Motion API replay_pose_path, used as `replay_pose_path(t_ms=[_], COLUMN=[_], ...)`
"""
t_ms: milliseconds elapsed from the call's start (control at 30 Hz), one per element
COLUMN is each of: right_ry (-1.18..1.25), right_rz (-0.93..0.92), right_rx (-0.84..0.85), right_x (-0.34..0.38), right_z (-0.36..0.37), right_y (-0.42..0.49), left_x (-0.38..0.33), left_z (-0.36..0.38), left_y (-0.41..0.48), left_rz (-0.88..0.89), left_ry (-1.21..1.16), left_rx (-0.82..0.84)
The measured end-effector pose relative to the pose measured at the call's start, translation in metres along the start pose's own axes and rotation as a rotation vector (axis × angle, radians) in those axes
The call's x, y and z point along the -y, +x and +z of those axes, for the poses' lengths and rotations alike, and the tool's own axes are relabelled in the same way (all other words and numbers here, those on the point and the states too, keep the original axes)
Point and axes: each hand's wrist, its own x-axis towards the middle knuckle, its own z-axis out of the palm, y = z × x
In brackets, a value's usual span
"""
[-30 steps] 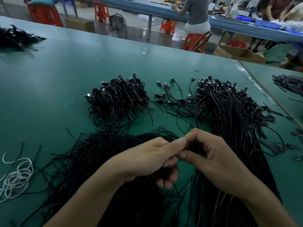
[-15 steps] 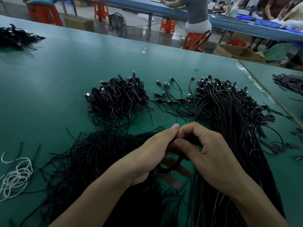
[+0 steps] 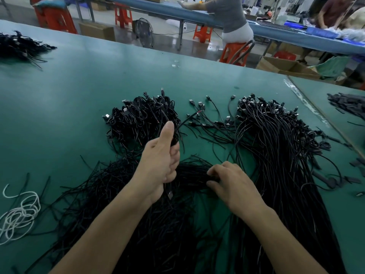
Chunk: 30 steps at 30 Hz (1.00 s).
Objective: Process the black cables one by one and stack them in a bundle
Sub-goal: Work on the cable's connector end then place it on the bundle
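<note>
My left hand [image 3: 161, 161] is raised over the green table [image 3: 59, 107], shut on a coiled black cable [image 3: 174, 135]; its bare wire end sticks out up and right, and a USB plug hangs below the palm. Just behind it lies the bundle of coiled cables [image 3: 142, 117]. My right hand [image 3: 230, 182] rests lower, fingers pinching thin black strands in the loose heap [image 3: 162, 218] near me. A long pile of straight black cables [image 3: 284, 155] runs down the right side.
White cord [image 3: 19, 214] lies coiled at the left edge. Another black cable heap [image 3: 17, 46] sits far left. Black strips [image 3: 347, 105] lie on the adjoining table at right. People work at a blue bench [image 3: 197, 14] behind, with orange stools.
My hands, joined on one cable before, have parted. The left hand rose toward the coiled bundle with the cable; the right hand dropped onto the loose heap.
</note>
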Motion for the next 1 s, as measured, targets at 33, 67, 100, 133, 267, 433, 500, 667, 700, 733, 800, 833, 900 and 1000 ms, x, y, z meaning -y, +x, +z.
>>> replay_pose_path(t_ms=[33,67,100,133,267,433,500,667,700,733,800,833,900,1000], right_ry=[0.000,0.014,0.019,0.013,-0.010,-0.001,0.051,0.534,0.612,0.661,0.631,0.571,0.406,0.190], right_rz=[0.002,-0.006,-0.025,-0.043,-0.100,-0.101,-0.064,0.005,-0.011,-0.032,-0.099,-0.142,-0.207,-0.318], right_rx=[0.002,-0.006,-0.014,-0.022,-0.052,-0.014,0.015,-0.306,-0.345,-0.365,-0.411,-0.444,-0.454,-0.404], right_x=[0.002,0.002,0.003,0.004,0.003,0.006,0.007,0.027,0.035,0.043,0.055,0.056,0.053,0.050], right_z=[0.001,0.002,0.003,0.003,-0.003,-0.027,-0.043,-0.066,-0.063,-0.060,-0.055,-0.055,-0.056,-0.054], right_y=[0.001,0.001,0.001,0.001,-0.003,-0.016,-0.022,-0.025,-0.025,-0.025,-0.028,-0.029,-0.030,-0.030], left_x=[0.000,0.000,0.000,0.000,0.003,0.006,0.005,0.004,0.004,0.004,0.004,0.004,0.005,0.005], left_z=[-0.001,-0.002,-0.002,-0.003,-0.003,-0.003,-0.001,0.010,0.014,0.018,0.022,0.023,0.021,0.020], left_y=[0.000,0.000,0.000,0.001,0.003,0.003,0.001,-0.010,-0.013,-0.015,-0.018,-0.018,-0.016,-0.016], left_rz=[0.008,0.014,0.019,0.020,-0.008,-0.040,-0.041,0.047,0.050,0.042,0.004,-0.007,0.024,0.110], left_ry=[-0.007,-0.010,-0.006,0.002,0.001,-0.007,0.055,0.147,0.181,0.202,0.179,0.162,0.171,0.136], left_rx=[-0.020,-0.031,-0.034,-0.037,-0.057,-0.036,0.008,0.117,0.147,0.177,0.218,0.221,0.221,0.207])
